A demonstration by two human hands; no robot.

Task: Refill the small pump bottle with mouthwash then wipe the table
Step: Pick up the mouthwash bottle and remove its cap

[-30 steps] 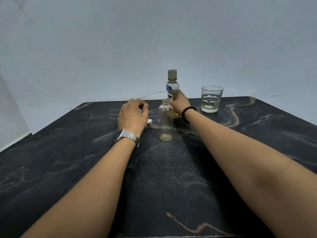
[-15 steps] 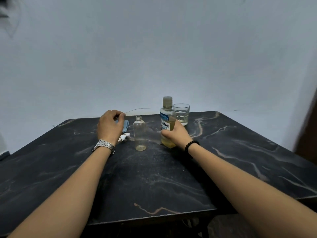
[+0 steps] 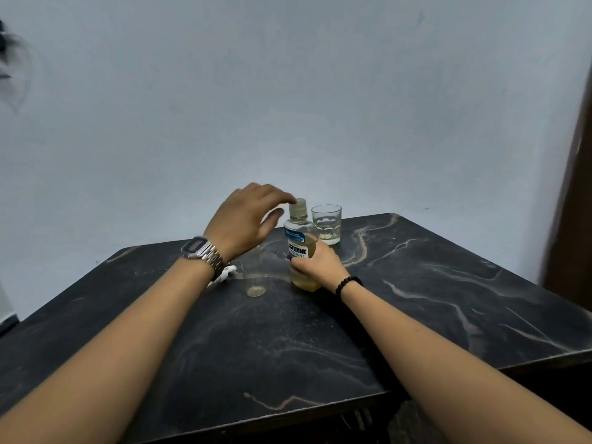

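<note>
A mouthwash bottle (image 3: pixel 299 232) with a blue-and-white label and yellowish liquid stands on the dark marble table (image 3: pixel 288 341). My right hand (image 3: pixel 315 264) grips its lower body. My left hand (image 3: pixel 248 217) hovers at the bottle's cap, fingers spread and loosely curved, fingertips at the cap. The small clear bottle (image 3: pixel 254 277) stands uncapped just left of the mouthwash, a trace of liquid at its bottom, partly hidden behind my left wrist. Its white pump head (image 3: pixel 226 272) lies on the table below my left wrist.
A drinking glass (image 3: pixel 326 224) with a little pale liquid stands behind the mouthwash bottle near the table's far edge. A pale wall rises behind the table. A dark door frame (image 3: pixel 576 203) stands at the right.
My left hand has lifted off the table at the left and moved right and up to the mouthwash cap. My right hand keeps gripping the mouthwash bottle.
</note>
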